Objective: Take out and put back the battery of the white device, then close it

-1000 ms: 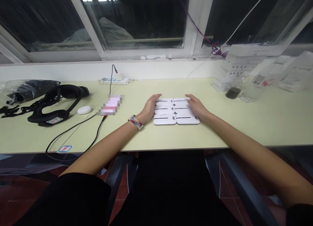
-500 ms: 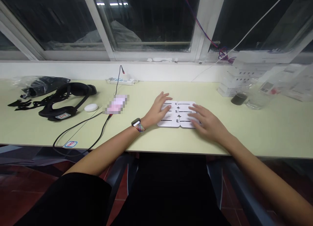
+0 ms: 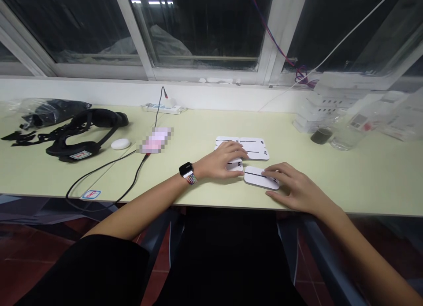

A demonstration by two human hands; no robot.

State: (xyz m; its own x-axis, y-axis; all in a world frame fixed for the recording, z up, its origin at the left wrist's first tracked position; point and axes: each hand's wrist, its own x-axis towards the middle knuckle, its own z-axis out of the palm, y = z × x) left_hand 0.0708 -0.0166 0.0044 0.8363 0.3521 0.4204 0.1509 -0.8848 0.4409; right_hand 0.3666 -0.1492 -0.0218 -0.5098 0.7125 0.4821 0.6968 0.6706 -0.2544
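Note:
Several flat white rounded-corner pieces, each with a black line and a W mark, lie on the pale table. Two larger-looking pieces sit side by side at the back, the right one [image 3: 254,149] in plain view. My left hand [image 3: 223,158] rests over the left ones with its fingers spread, covering much of them; a wristwatch [image 3: 187,170] is on that wrist. Nearer the table edge, a separate white piece [image 3: 256,177] lies at a slant, apart from the group. My right hand [image 3: 292,184] has its fingers on that piece's right end, with the thumb by its near edge.
To the left are a black headset [image 3: 82,136], a white oval object [image 3: 120,143], a blurred-out phone-like item [image 3: 155,140] and a black cable [image 3: 99,165]. A power strip [image 3: 165,108] lies by the wall. White boxes [image 3: 330,98] and a clear container [image 3: 346,134] stand at right.
My right hand has drawn one white piece out of the group toward the near edge, turning it slightly. My left hand has moved right and down over the remaining pieces.

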